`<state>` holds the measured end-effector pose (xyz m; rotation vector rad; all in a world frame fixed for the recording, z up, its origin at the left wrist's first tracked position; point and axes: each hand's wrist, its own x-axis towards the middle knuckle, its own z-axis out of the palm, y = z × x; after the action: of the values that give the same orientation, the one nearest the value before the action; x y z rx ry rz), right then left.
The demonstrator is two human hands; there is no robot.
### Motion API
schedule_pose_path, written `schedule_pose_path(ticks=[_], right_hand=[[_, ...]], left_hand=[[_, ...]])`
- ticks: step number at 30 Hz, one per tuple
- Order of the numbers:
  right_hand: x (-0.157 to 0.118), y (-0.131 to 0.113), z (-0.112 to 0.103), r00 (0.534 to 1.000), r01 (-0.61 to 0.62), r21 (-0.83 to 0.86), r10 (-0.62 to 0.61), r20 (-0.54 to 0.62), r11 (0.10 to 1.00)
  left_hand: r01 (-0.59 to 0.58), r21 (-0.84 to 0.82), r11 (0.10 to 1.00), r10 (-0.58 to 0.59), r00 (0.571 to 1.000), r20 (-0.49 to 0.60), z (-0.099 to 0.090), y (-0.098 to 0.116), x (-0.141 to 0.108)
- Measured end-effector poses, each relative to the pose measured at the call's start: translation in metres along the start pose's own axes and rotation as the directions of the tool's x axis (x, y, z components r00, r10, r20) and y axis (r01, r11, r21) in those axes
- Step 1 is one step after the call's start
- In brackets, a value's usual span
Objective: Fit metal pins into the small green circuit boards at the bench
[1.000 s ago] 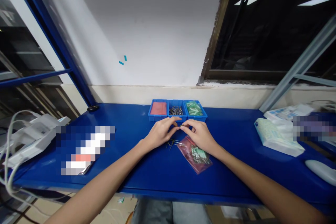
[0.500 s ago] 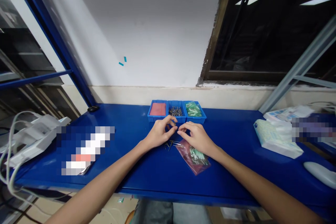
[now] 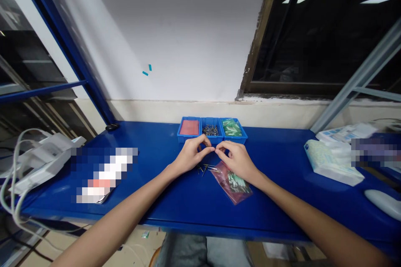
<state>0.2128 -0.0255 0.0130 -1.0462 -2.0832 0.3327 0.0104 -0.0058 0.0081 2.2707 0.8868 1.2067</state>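
My left hand (image 3: 191, 154) is closed in a pinch, with a tiny metal piece, perhaps a screw, barely showing at its thumb and forefinger. The fingertips of my right hand (image 3: 235, 159) are pinched too and meet those of the left; whatever lies between them is too small to make out. Just below, several thin metal screws (image 3: 204, 170) lie loose on the blue table. A pink plastic bag (image 3: 234, 198) lies partly beneath my right hand, with a clear packet of pale green pieces (image 3: 238, 184) on or in it.
Three joined blue bins stand behind my hands: pink bags (image 3: 189, 127), loose screws (image 3: 210, 130) and green packets (image 3: 231, 127). At the left are a white power strip (image 3: 46, 162) and a blurred-out object (image 3: 106, 177). A tissue pack (image 3: 332, 162) and white mouse-like object (image 3: 384, 204) sit right.
My two hands have come together, so that their fingertips now touch where a small gap was. The screws and pink bag stay on the table.
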Motion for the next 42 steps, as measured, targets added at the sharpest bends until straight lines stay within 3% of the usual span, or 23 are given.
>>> schedule_pose_path(ticks=[7, 11, 15, 19, 23, 26, 30, 32, 36, 39, 42], right_hand=[[-0.001, -0.004, 0.000, 0.998, 0.055, -0.030, -0.056, -0.021, 0.998], [0.000, -0.003, 0.003, 0.999, 0.016, 0.035, -0.014, -0.042, 0.999], [0.000, 0.002, 0.006, 0.998, 0.006, 0.035, -0.004, -0.057, 0.999], [0.001, 0.005, 0.006, 0.999, -0.039, 0.130, 0.043, -0.033, 0.991], [0.001, 0.002, 0.004, 0.993, -0.106, 0.269, 0.088, 0.079, 0.957], [0.001, 0.000, 0.003, 0.991, -0.121, 0.275, 0.099, 0.094, 0.954], [0.003, 0.001, 0.003, 0.994, -0.103, 0.242, 0.094, 0.050, 0.965], [0.003, 0.001, 0.003, 0.995, -0.104, 0.236, 0.100, 0.027, 0.966], [0.003, 0.000, 0.004, 0.990, -0.138, 0.197, 0.139, 0.007, 0.971], [0.002, -0.003, 0.004, 0.987, -0.162, 0.202, 0.161, 0.022, 0.966], [0.002, -0.008, 0.004, 0.986, -0.164, 0.208, 0.158, 0.045, 0.964]], left_hand=[[-0.055, 0.119, 0.991, 0.040, 0.992, 0.123, -0.003, -0.002, -0.004], [-0.023, 0.096, 0.995, 0.013, 0.995, 0.099, -0.004, 0.001, -0.005], [0.086, -0.095, 0.992, -0.081, 0.995, 0.050, -0.003, 0.002, -0.002], [0.255, -0.369, 0.894, -0.206, 0.964, 0.167, 0.001, 0.003, 0.002], [0.325, -0.463, 0.824, -0.227, 0.940, 0.256, -0.001, 0.004, 0.004], [0.327, -0.481, 0.813, -0.218, 0.938, 0.269, -0.004, 0.006, 0.005], [0.283, -0.465, 0.839, -0.188, 0.952, 0.240, -0.004, 0.006, 0.004], [0.230, -0.421, 0.878, -0.172, 0.970, 0.171, -0.001, 0.004, 0.003], [0.013, -0.106, 0.994, -0.010, 1.000, 0.023, 0.001, 0.000, -0.002], [-0.183, 0.135, 0.974, 0.174, 0.982, 0.074, 0.000, -0.002, -0.006], [-0.260, 0.239, 0.935, 0.243, 0.965, 0.100, -0.001, -0.004, -0.007]])
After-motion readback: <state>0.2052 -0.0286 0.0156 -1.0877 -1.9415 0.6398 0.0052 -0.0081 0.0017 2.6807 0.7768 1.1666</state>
